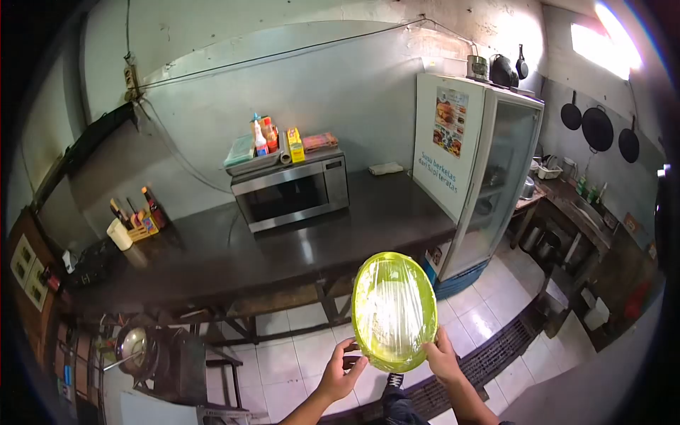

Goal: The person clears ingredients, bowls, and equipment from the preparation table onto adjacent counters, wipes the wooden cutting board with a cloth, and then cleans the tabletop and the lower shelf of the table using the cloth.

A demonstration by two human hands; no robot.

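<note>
A green oval bowl is held up in front of me, its top covered with shiny clear plastic wrap. Something pale lies under the wrap, too blurred by glare to name. My left hand grips the bowl's lower left rim, fingers curled beneath it. On the lower right side, my right hand is closed on the rim with the thumb on top. Beyond the bowl stretches a dark countertop, with a silver microwave standing on it.
A glass-door fridge stands right of the counter. Bottles and boxes, including a yellow box, sit atop the microwave. A white container is at the counter's left. A wok is lower left. A dark floor grate crosses the tiles.
</note>
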